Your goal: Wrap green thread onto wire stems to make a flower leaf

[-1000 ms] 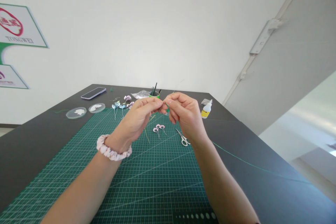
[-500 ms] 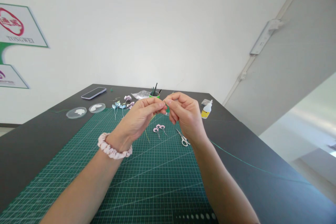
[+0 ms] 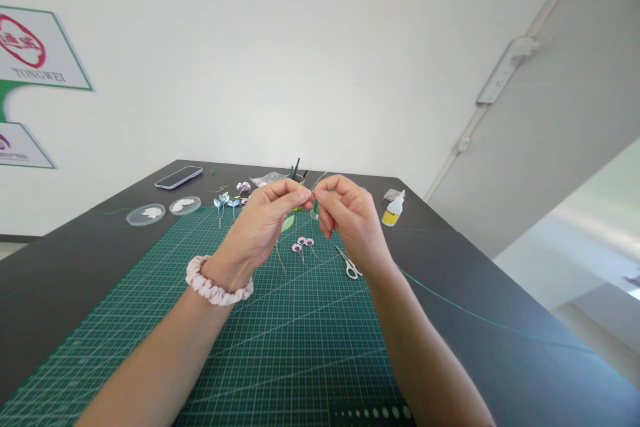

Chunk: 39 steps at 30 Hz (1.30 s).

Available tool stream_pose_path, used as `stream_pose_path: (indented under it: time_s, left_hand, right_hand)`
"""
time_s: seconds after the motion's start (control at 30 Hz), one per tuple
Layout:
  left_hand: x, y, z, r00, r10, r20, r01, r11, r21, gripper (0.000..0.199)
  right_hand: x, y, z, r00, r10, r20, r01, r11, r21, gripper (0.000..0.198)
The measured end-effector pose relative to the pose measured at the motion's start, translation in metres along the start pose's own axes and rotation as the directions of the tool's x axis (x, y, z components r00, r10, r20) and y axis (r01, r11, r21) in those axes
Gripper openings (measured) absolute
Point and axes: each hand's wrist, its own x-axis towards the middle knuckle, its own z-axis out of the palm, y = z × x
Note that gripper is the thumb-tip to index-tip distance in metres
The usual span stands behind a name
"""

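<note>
Above the cutting mat point(image 3: 280, 347), my left hand point(image 3: 263, 223) and my right hand point(image 3: 350, 217) meet fingertip to fingertip. Both are closed in a pinch; what lies between the fingers is too small to make out. A green leaf point(image 3: 287, 223) shows just under my left fingers; whether it is held is unclear. Below the hands, several small pink petal pieces on wire stems point(image 3: 302, 241) lie on the mat. White-handled scissors point(image 3: 351, 269) rest beside my right wrist. A green thread point(image 3: 465, 307) runs rightward from behind my right forearm.
Left of the mat are two clear dishes with white pieces point(image 3: 146, 215) and a phone point(image 3: 179, 177). Blue wired flowers point(image 3: 227, 201) and purple ones point(image 3: 243, 187) lie at the mat's far edge, near a plastic bag point(image 3: 269, 179). A glue bottle point(image 3: 393, 209) stands right.
The green leaf has come into view under my left fingers. Both hands have shifted slightly, staying together in a pinch. The things on the table have kept their places.
</note>
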Motion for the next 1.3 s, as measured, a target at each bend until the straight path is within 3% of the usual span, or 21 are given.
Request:
stream_pose_path:
  time_s: [0.47, 1.3]
  left_hand:
    - [0.0008, -0.0061, -0.0032, 0.999, 0.033, 0.03, -0.032, 0.999, -0.015, 0.012]
    - [0.0001, -0.0085, -0.0025, 0.998, 0.057, -0.016, -0.057, 0.998, 0.014, 0.012]
  right_hand:
    - [0.0007, 0.0016, -0.0033, 1.0, -0.018, 0.007, 0.018, 1.0, 0.006, 0.014]
    - [0.0025, -0.0014, -0.0038, 1.0, -0.022, 0.003, 0.022, 1.0, -0.017, 0.012]
